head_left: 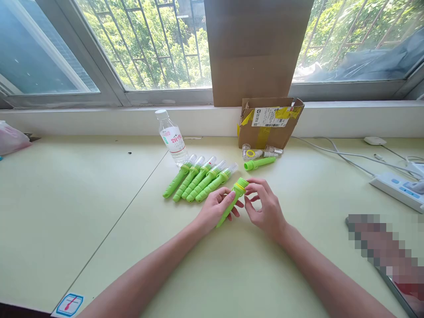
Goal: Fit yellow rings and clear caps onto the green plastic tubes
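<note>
Held tube (227, 212): smooth plastic. Box (247, 134): matt cardboard. Bottle (173, 139): glossy clear plastic.

Left hand (216, 206) clasped; right hand (267, 210) near, fingers bent.

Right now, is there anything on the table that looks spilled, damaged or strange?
Nothing looks spilled or damaged. A small dark speck lies on the table, left of the bottle; it stands out against the pale surface, too small to identify.
</note>
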`<state>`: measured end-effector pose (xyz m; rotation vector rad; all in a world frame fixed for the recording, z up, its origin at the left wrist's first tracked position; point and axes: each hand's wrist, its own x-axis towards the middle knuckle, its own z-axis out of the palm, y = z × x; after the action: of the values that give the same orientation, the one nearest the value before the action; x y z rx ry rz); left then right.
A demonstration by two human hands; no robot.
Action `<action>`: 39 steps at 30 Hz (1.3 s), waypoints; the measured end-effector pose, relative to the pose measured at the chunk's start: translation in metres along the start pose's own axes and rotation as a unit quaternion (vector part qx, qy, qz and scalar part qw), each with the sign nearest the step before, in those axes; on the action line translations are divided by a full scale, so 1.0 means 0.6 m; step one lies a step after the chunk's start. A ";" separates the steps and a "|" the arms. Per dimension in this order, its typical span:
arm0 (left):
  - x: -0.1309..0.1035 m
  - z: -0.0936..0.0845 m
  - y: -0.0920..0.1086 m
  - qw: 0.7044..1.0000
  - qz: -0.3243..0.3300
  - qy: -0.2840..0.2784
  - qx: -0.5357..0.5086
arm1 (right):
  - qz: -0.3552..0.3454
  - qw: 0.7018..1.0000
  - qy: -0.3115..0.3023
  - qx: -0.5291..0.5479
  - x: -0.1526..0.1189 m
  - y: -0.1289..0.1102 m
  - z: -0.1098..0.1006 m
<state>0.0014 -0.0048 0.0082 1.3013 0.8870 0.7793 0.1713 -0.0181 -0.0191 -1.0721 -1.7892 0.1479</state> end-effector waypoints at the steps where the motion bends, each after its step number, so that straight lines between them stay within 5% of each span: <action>1: 0.000 0.000 0.001 1.000 -0.004 -0.006 0.000 | -0.002 1.000 -0.001 -0.005 0.000 0.000 0.001; 14: -0.004 0.002 0.004 0.999 -0.027 -0.045 0.007 | -0.040 0.996 0.058 -0.059 -0.004 0.005 0.004; 39: -0.004 0.009 0.003 0.999 -0.034 0.023 -0.012 | -0.046 0.994 0.068 -0.070 -0.004 0.003 0.005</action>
<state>0.0052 -0.0093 0.0103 1.2308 0.9505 0.7674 0.1704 -0.0176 -0.0229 -1.0703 -1.7415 -0.1060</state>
